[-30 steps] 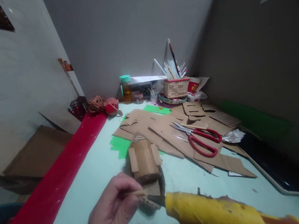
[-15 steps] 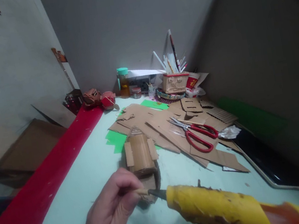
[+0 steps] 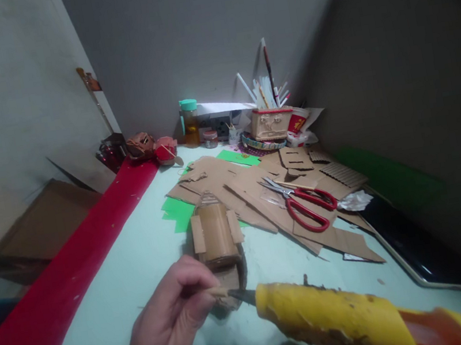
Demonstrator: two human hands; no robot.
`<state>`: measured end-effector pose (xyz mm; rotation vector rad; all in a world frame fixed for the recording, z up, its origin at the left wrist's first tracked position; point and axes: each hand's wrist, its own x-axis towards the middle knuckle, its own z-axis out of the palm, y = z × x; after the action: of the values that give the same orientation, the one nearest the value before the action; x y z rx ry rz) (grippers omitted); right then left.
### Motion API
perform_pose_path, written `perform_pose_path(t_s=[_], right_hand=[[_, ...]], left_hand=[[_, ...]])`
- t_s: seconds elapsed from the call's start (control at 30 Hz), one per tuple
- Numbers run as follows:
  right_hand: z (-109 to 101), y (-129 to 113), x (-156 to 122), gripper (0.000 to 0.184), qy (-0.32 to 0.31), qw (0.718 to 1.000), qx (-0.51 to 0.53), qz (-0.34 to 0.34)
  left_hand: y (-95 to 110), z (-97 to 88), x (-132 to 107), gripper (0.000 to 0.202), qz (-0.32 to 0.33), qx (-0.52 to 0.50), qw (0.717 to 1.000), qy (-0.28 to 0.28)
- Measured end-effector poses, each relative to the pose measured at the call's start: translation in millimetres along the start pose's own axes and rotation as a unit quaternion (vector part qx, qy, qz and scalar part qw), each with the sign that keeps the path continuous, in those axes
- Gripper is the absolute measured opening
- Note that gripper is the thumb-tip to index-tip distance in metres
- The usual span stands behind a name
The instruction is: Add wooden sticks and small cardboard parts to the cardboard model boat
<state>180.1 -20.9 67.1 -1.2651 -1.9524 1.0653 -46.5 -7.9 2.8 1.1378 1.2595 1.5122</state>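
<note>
My left hand (image 3: 171,322) pinches a small strip of cardboard (image 3: 218,291) between thumb and fingertips. The dark nozzle of a yellow hot glue gun (image 3: 327,314) meets the strip's right end, or lies very close to it. The gun comes in from the lower right, and its rear part is cut off by the frame's edge. My right hand does not show. Just beyond my left fingers, a small cardboard model (image 3: 215,233) lies on the table, with a rounded top, side flaps and a pointed far end. My hand and the strip cover part of its near end.
Red-handled scissors (image 3: 309,209) lie on a heap of cut cardboard (image 3: 256,197) with green paper (image 3: 179,214) beneath. A dark flat panel (image 3: 417,248) is at right. Along the back stand a bottle (image 3: 191,125) and a box of sticks (image 3: 271,125). Red cloth (image 3: 71,273) borders the left.
The view has shifted very slightly. My left hand, the strip and the glue gun keep almost the same positions.
</note>
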Motion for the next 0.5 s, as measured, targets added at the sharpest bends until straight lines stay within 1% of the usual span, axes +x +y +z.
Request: perform_pose_path(t_s=[0.17,0.27,0.5], right_hand=[[-0.3,-2.4,0.0,0.028,-0.001,1.000,-0.002,0.000],[-0.4,-2.8,-0.7,0.028,0.002,1.000,-0.005,0.005],[-1.1,-1.8,-2.0,0.027,0.006,1.000,0.002,0.003]], left_hand=[[-2.7,-2.4,-0.2,0.016,-0.009,-0.010,1.000,-0.007],[-3.3,-2.8,-1.1,0.016,-0.012,-0.008,1.000,-0.003],[0.9,2.2,-2.6,0.018,0.000,-0.015,1.000,0.004]])
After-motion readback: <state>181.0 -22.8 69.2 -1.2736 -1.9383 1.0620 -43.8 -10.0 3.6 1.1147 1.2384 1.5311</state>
